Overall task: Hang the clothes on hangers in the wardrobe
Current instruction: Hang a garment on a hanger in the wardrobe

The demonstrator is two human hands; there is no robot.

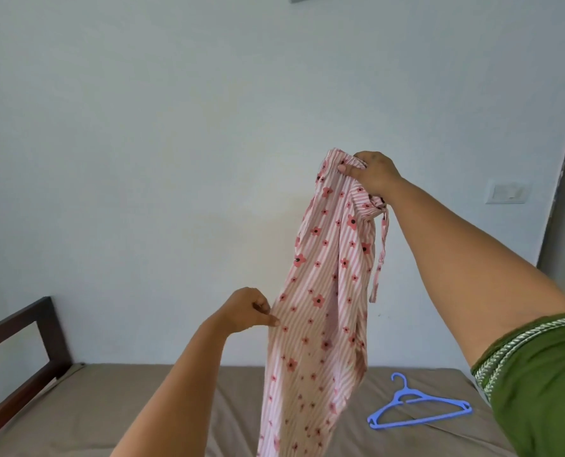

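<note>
Holding the pink flowery garment (320, 291) up high over the bed (142, 407), the right hand (372, 173) grips its top. The left hand (246, 310) seems to pinch its side edge. A blue hanger (419, 409) lies on the bed, below the right arm.

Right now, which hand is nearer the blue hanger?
Hard to call. The left hand pinches the striped floral garment at mid-length, up-left of the blue hanger on the bed; the right hand grips its top, high above.
</note>
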